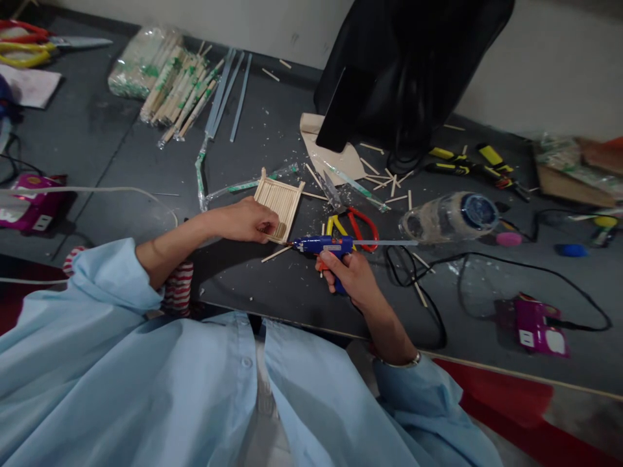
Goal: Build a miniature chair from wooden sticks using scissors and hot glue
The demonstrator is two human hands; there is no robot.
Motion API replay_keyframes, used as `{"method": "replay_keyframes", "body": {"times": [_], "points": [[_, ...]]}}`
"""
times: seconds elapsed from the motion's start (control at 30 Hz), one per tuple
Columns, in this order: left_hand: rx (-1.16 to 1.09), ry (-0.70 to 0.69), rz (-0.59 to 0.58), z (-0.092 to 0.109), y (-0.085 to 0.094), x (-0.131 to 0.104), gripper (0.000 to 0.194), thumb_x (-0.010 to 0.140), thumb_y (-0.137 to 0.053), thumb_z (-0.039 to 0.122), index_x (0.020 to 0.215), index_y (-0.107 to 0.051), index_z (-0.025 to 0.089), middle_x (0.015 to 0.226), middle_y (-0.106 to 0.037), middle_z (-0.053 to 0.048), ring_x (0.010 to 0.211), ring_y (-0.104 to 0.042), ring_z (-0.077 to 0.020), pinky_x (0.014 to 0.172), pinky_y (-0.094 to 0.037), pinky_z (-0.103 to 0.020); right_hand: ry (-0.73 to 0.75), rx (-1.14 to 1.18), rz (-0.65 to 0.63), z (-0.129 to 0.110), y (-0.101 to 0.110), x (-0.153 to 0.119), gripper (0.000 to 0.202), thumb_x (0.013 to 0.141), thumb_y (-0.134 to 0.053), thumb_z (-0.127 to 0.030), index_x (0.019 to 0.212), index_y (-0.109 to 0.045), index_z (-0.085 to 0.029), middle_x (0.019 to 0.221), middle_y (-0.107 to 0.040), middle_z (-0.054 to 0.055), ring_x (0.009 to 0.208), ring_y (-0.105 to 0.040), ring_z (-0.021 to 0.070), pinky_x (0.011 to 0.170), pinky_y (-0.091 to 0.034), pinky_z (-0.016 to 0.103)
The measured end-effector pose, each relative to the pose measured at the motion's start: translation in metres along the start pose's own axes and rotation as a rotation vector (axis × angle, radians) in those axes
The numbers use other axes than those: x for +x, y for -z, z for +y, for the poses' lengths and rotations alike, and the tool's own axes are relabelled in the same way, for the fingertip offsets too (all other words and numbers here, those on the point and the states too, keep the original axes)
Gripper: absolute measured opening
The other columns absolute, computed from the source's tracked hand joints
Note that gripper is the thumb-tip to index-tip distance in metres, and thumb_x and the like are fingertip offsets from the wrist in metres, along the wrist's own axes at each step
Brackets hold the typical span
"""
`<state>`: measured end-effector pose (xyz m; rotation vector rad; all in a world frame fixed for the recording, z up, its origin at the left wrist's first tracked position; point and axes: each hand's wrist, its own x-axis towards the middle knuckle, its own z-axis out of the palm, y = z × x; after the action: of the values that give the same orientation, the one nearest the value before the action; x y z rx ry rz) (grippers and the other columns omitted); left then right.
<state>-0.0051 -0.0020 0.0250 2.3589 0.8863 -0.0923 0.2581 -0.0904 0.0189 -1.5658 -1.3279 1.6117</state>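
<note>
A small panel of pale wooden sticks (279,200) lies on the dark table in front of me. My left hand (249,220) is closed at its near left corner, fingers pinched on the panel's near edge; whether a separate stick is between them I cannot make out. In my right hand (346,272) is a blue glue gun (325,245), its nozzle pointing left and close to the panel's near edge. A clear glue stick (384,242) sticks out of the gun's back. Below the nozzle lies a loose wooden stick (276,253).
Scissors with red and yellow handles (363,228) lie just behind the glue gun. A plastic bottle (450,217) lies to the right, near a black cable (516,258) and a purple box (540,327). Bundled wooden sticks (182,91) and a phone (344,107) are at the back.
</note>
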Motion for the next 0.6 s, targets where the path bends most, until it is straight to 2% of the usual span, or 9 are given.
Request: {"method": "replay_keyframes", "body": {"times": [0.4,0.6], "points": [[-0.021,-0.026,0.010,-0.0011,-0.0002,-0.0002,0.009,0.081,-0.062,0.025,0.085,-0.064,0.018,0.073,-0.061,0.004,0.068,-0.052,-0.0097,0.072,-0.031,-0.024,0.005,-0.035,0.067,-0.0010,-0.0046,-0.0013,0.048,0.075,-0.067,-0.066,0.073,-0.059,-0.019,0.045,-0.051,-0.006,0.037,-0.044,0.0072,0.035,-0.040,0.020],[-0.015,-0.026,0.006,-0.0021,0.0002,-0.0004,0.010,0.081,-0.061,0.026,0.086,-0.065,0.018,0.074,-0.062,0.003,0.068,-0.052,-0.0101,0.072,-0.031,-0.025,0.000,0.014,0.035,0.0004,-0.0017,-0.0002,0.048,0.075,-0.068,-0.064,0.072,-0.061,-0.017,0.045,-0.051,-0.006,0.036,-0.043,0.0067,0.034,-0.040,0.020]]}}
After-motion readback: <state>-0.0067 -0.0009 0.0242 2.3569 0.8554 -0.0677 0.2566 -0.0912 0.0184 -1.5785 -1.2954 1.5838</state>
